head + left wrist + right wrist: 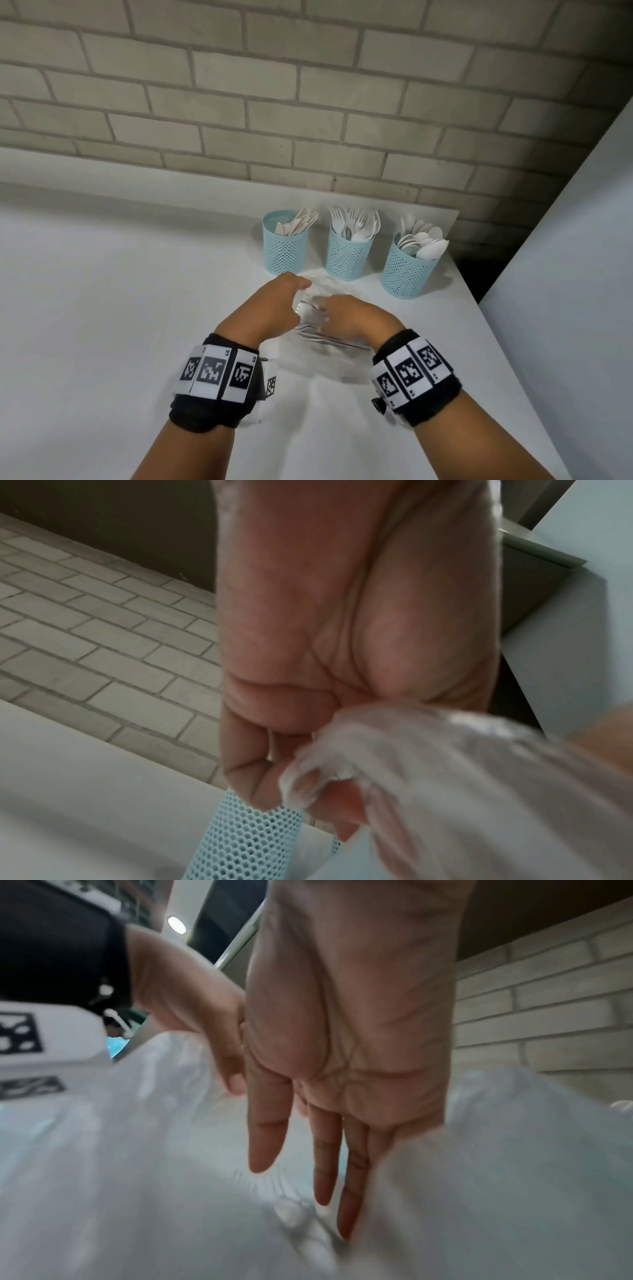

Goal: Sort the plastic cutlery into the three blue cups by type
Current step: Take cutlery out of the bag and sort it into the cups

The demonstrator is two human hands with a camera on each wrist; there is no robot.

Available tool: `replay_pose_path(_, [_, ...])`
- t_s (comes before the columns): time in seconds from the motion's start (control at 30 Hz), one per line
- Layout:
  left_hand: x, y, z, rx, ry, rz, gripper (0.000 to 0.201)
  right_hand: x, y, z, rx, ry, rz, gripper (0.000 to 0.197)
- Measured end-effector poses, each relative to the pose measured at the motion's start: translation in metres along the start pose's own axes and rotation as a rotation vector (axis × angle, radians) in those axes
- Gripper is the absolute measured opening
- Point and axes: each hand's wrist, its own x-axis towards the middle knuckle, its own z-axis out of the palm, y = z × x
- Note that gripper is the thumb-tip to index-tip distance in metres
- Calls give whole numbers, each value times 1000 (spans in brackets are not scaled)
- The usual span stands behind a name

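A: What is the left hand [342,642] doing?

B: It pinches the edge of the clear bag [318,329] to keep it open.

A: And the right hand [342,1042]?

B: Its fingers are straight and reach inside, holding nothing yet. Forks [325,339] lie in there.

A: Where do they go?

B: Probably the middle cup [347,257], with the forks. The left cup [284,250] and right cup [407,274] hold other kinds.
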Motion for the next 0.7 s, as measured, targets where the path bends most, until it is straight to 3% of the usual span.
replay_pose_path(0.13, [-1, 1, -1, -9, 9, 4, 62, 6, 1, 20, -21, 183, 11, 50])
replay_pose_path(0.27, [-3, 2, 0, -10, 8, 1, 63, 8, -4, 28, -126, 198, 75, 68])
replay_pose_path(0.47, [-4, 4, 1, -28, 3, -4, 64, 10, -8, 35, -361, 243, 74, 59])
replay_pose_path(0.7, [-4, 3, 2, -36, 11, -11, 65, 9, -7, 38, -401, 225, 22, 55])
